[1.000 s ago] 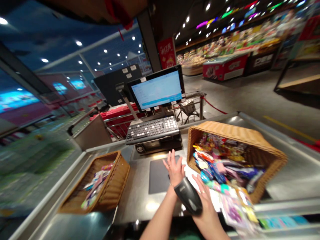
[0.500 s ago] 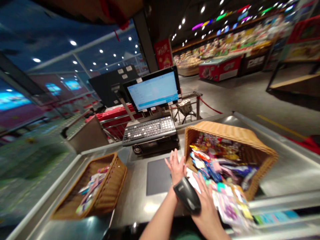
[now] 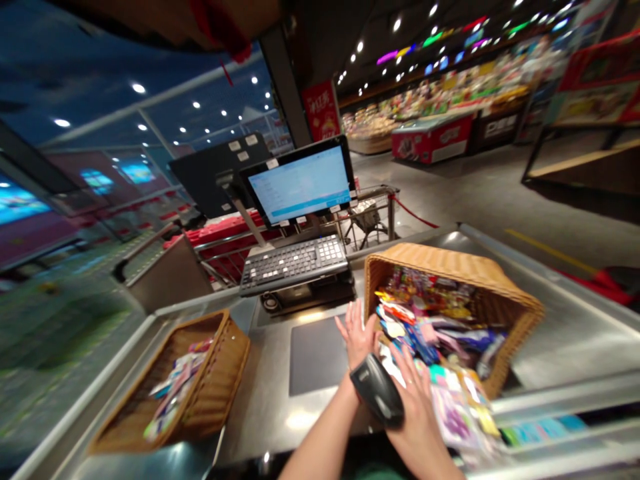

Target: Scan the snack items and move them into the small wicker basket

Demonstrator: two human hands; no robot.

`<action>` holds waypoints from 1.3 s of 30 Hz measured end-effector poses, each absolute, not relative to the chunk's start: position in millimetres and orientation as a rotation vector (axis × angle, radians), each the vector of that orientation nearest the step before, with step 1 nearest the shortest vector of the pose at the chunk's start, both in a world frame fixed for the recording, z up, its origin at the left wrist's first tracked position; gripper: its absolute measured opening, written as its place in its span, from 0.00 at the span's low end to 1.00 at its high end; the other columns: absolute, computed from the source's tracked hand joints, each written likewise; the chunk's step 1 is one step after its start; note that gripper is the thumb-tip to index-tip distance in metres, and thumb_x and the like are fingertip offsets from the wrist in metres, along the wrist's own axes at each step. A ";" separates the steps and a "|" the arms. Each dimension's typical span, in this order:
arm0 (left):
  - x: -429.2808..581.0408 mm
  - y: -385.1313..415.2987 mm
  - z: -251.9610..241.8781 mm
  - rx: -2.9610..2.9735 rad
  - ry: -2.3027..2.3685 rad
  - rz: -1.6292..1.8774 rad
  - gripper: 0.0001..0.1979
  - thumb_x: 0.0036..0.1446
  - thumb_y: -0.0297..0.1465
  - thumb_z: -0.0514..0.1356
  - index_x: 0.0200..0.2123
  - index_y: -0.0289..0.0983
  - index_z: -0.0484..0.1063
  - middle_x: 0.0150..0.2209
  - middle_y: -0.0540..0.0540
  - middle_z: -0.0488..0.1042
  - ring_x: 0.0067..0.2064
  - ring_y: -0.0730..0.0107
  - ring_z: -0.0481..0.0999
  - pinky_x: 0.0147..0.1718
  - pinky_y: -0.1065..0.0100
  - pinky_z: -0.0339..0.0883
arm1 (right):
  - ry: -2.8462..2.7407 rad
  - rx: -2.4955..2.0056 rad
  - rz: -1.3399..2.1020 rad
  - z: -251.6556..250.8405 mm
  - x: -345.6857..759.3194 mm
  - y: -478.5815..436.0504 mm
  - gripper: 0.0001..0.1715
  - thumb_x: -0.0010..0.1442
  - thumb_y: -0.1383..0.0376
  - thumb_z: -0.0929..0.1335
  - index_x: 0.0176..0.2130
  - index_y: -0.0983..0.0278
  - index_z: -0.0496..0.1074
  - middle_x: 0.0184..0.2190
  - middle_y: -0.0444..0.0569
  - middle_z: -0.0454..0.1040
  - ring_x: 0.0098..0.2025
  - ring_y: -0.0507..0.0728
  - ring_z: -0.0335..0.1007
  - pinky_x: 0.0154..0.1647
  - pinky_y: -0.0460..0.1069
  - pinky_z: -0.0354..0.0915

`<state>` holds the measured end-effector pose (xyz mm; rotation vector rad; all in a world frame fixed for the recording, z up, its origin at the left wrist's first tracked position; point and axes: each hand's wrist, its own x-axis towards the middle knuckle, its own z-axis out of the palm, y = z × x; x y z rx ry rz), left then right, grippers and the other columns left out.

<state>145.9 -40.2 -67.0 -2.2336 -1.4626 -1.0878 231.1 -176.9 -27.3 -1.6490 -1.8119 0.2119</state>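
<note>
My left hand (image 3: 357,337) is raised with its fingers spread, holding nothing, next to the near wall of a large wicker basket (image 3: 450,261) filled with colourful packets (image 3: 425,327). My right hand (image 3: 414,403) lies on a pile of flat packets (image 3: 453,417) spilling over the basket's front. A black handheld barcode scanner (image 3: 377,390) sits between my hands, against my left wrist and the heel of my right hand. Whether my right hand grips it is hidden.
A smaller wicker basket (image 3: 220,340) holding packets stands on the steel checkout counter (image 3: 575,327) to my left. Ahead are a black scan pad (image 3: 317,357), a keyboard (image 3: 295,263) and a till monitor (image 3: 300,183). Behind them stand a cart and shop displays.
The whole view has drifted, with the counter and baskets sliding left. My left hand now sits closer to the large basket. My right hand and the scanner have barely moved.
</note>
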 end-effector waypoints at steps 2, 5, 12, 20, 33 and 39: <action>149.5 -41.6 -65.1 -2.260 -1.466 -1.099 0.13 0.60 0.36 0.59 0.47 0.45 0.78 0.66 0.38 0.64 0.69 0.50 0.55 0.66 0.35 0.38 | -1.809 -1.649 0.211 -27.0 232.7 -176.7 0.26 0.58 0.68 0.64 0.56 0.59 0.71 0.68 0.64 0.57 0.72 0.80 0.43 0.63 0.82 0.48; 153.6 -42.3 -63.8 -2.290 -1.464 -1.111 0.13 0.60 0.36 0.59 0.47 0.45 0.77 0.66 0.38 0.64 0.69 0.50 0.55 0.66 0.35 0.38 | -1.795 -1.667 0.237 -25.5 234.9 -176.9 0.27 0.58 0.69 0.64 0.56 0.57 0.71 0.69 0.61 0.58 0.72 0.79 0.45 0.64 0.82 0.49; 158.4 -41.3 -64.1 -2.349 -1.479 -1.084 0.15 0.59 0.34 0.59 0.48 0.45 0.77 0.66 0.38 0.64 0.69 0.47 0.54 0.66 0.34 0.36 | -1.789 -1.715 0.244 -29.1 241.3 -178.2 0.27 0.56 0.70 0.64 0.55 0.60 0.71 0.69 0.61 0.58 0.73 0.77 0.44 0.65 0.80 0.51; 166.5 -36.0 -59.8 -2.429 -1.526 -0.948 0.15 0.60 0.34 0.59 0.50 0.46 0.77 0.66 0.37 0.63 0.68 0.47 0.56 0.64 0.31 0.39 | -1.658 -1.735 0.217 -25.9 238.5 -178.6 0.29 0.55 0.73 0.63 0.55 0.60 0.71 0.67 0.59 0.60 0.73 0.73 0.43 0.66 0.77 0.50; 187.8 -11.4 -53.2 -2.458 -1.314 -0.812 0.13 0.59 0.31 0.61 0.47 0.48 0.75 0.68 0.40 0.61 0.68 0.52 0.58 0.64 0.30 0.42 | -1.562 -1.748 0.273 -24.0 241.8 -177.5 0.22 0.56 0.72 0.64 0.49 0.60 0.74 0.67 0.59 0.60 0.74 0.72 0.42 0.66 0.77 0.49; 193.5 1.2 -64.7 -2.467 -1.195 -0.817 0.11 0.58 0.29 0.61 0.45 0.45 0.76 0.66 0.39 0.63 0.68 0.53 0.60 0.64 0.31 0.46 | -1.611 -1.779 0.332 -29.1 251.4 -175.5 0.25 0.57 0.70 0.64 0.53 0.57 0.73 0.67 0.57 0.60 0.72 0.73 0.48 0.66 0.78 0.51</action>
